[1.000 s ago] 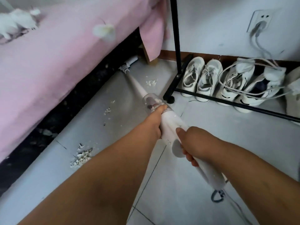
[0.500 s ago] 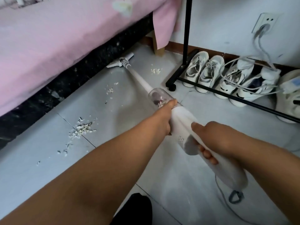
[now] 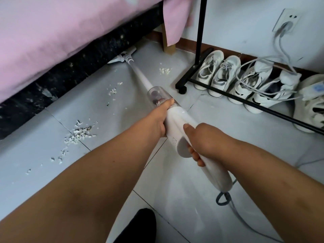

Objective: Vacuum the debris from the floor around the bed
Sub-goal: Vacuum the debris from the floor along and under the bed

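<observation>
Both forearms reach forward from the near edge and converge on the white stick vacuum [image 3: 176, 118]. The left hand [image 3: 156, 120] wraps round the front of the vacuum's body, just behind the clear dust cup [image 3: 156, 93], with its thumb lying along the top toward the cup. The right hand [image 3: 205, 139] grips the handle farther back, its thumb pressed on top of the body. Its fingers are curled underneath, and their tips show on the left side.

The vacuum's long axis runs from near right to far left, sloping down away from the person. Its slim tube [image 3: 140, 74] ends in the floor head [image 3: 122, 57], which lies flat on the tiled floor [image 3: 192, 199] at the foot of the bed's dark base [image 3: 78, 67], under the pink cover [image 3: 52, 32]. Whether the head touches the base cannot be told. A grey cord [image 3: 235, 207] trails from the handle's near end.

White debris lies to either side of the tube. The largest pile [image 3: 78, 135] is near left, a thin scatter [image 3: 112, 91] lies farther on, and a small heap [image 3: 164, 70] sits right of the tube, toward the black rack [image 3: 199, 32] and a row of white shoes [image 3: 217, 72].
</observation>
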### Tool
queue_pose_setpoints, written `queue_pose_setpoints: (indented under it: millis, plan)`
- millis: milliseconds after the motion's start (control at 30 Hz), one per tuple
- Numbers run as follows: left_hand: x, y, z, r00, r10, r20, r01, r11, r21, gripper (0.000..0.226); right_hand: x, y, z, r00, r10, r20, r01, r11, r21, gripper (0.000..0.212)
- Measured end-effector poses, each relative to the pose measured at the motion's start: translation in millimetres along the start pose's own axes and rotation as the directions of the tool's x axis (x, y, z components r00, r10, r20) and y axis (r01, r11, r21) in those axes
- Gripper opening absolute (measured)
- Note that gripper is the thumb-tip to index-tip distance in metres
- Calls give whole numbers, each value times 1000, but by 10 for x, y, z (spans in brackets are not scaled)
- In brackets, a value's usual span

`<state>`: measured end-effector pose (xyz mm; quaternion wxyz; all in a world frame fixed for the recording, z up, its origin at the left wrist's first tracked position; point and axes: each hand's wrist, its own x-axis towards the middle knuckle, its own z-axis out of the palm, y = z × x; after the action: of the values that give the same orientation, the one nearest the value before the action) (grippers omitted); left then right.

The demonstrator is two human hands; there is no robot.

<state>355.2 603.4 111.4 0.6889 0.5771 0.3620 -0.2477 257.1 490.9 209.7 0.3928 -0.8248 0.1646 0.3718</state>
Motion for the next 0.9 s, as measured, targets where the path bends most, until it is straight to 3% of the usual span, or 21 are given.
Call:
queue_pose_setpoints:
  millis: [167, 300, 400, 500, 600, 900]
  plan:
    - [-321, -165, 253, 1000, -30, 11, 29, 999, 35, 60, -276, 269, -169, 997, 53, -52, -48, 995, 93, 53]
    - [-789, -280, 487, 999, -34, 25, 32, 996, 79, 60, -701, 474, -361, 997, 9, -71, -4, 998, 69, 49]
    - [-1063, -337, 588, 999, -42, 22, 40, 996, 79, 61, -980, 500, -461, 998, -32, -61, 30, 999, -21, 30]
    - [-1287, -430, 647, 998, -55, 23, 53, 995, 80, 62, -1178, 593, -502, 996, -67, -62, 58, 989, -137, 41]
    - [-1465, -532, 676, 997, -64, 32, 61, 995, 77, 61, -1396, 723, -545, 996, -88, -35, 78, 973, -219, 34]
    - [-1591, -650, 448, 998, -51, -22, 50, 998, -35, 61, -1600, 640, -402, 995, -96, 21, 98, 947, -306, 50]
